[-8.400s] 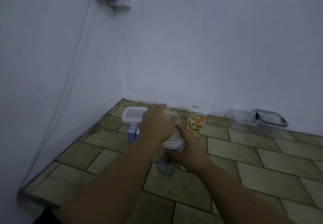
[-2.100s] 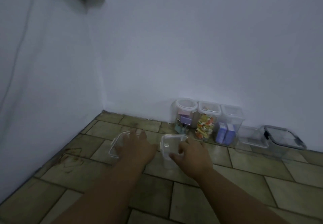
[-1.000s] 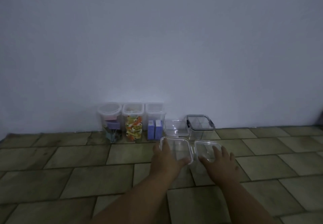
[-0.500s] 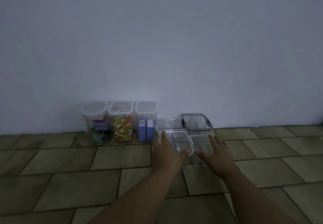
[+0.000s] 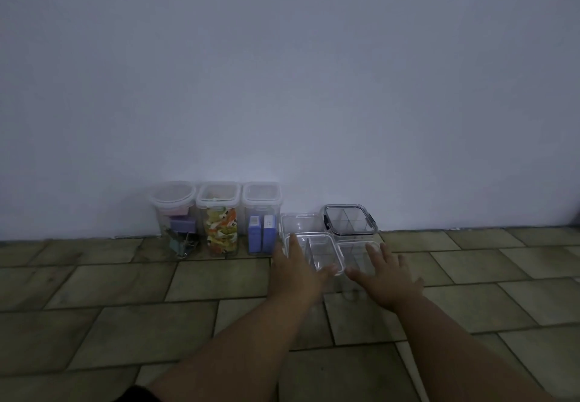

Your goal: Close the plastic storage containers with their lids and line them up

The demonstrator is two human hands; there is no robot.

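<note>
Your left hand (image 5: 296, 271) grips a clear, squarish plastic lid (image 5: 320, 252), fingers (image 5: 293, 244) along its far-left edge and thumb under the near corner, holding it tilted above the floor. Your right hand (image 5: 384, 276) is spread flat with fingers apart over a clear plastic box (image 5: 354, 254) just beside the lid; you cannot tell from here whether the palm presses on it or only hovers, and the box's lower walls are nearly invisible against the tiles.

Behind them, against the pale wall (image 5: 282, 87), sits a low clear container (image 5: 298, 221), partly covered by the lid you hold, touching a clear divided container with a dark-rimmed lid (image 5: 350, 219). To the left stand three tall lidded canisters in a row: a round one with purple and teal clips (image 5: 175, 216), one with mixed orange, yellow and green pieces (image 5: 219, 218), one with two blue-purple packs (image 5: 262, 216).

The light is dim and the brown tiled floor (image 5: 125, 307) looks murky. Both forearms are cut off by the bottom edge.
</note>
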